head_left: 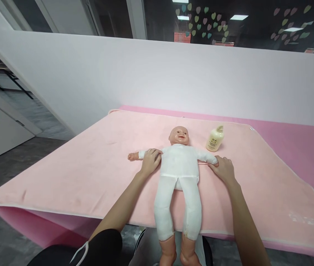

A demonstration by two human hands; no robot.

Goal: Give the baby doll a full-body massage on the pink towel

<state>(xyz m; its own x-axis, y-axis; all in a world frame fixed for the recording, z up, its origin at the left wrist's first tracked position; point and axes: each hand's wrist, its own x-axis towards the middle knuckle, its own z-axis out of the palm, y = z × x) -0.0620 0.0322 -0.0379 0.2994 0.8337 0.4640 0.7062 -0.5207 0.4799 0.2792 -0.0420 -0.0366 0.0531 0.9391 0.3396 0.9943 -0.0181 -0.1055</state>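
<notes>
A baby doll (179, 160) with a white cloth body lies on its back on a pink blanket (104, 159), its head away from me and its feet past the near table edge. My left hand (150, 161) is closed around the doll's upper arm on the left side, close to the shoulder. On the right, my right hand (223, 168) grips the doll's other arm near the wrist, hiding most of that small hand. A pale yellow pump bottle (215, 139) stands upright just beyond my right hand, apart from it.
Under the blanket, a brighter pink cover (290, 147) shows at the right and back. A white wall (173, 77) rises behind the table, with dark glass and heart stickers (207, 22) above. Grey floor and a white door (2, 125) are at the left.
</notes>
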